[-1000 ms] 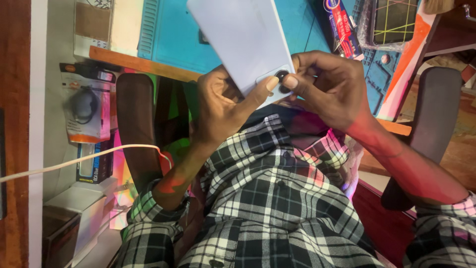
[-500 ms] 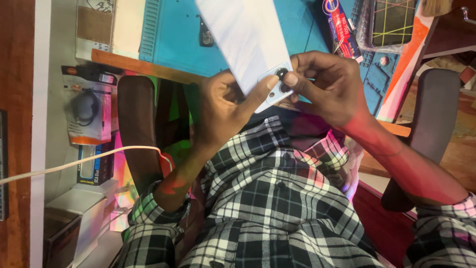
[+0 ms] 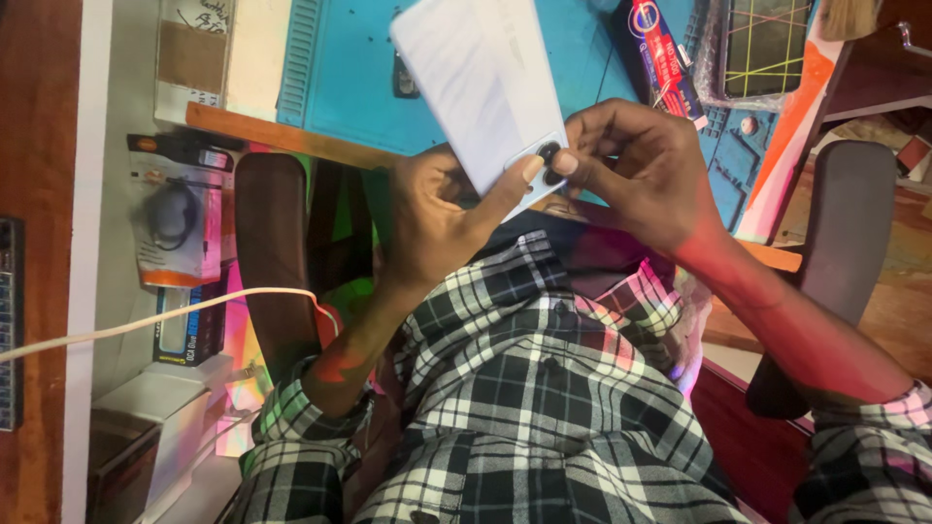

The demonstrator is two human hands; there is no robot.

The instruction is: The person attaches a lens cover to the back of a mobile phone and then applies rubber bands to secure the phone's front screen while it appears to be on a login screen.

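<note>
Little has shifted since the earlier frames: both hands stay clasped on the white phone (image 3: 485,92), tilted above the blue work mat (image 3: 335,87). Left hand (image 3: 437,218) grips its lower edge; right hand (image 3: 636,170) fingertips pinch beside the camera lenses.

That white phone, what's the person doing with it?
A person in a checked shirt sits at a workbench and holds a white phone back side up, over a blue work mat. The left hand grips its lower end, thumb near the two dark camera lenses. The right hand pinches at that same corner with its fingertips. A red and blue tube and another phone in a clear wrapper lie on the bench.
</note>
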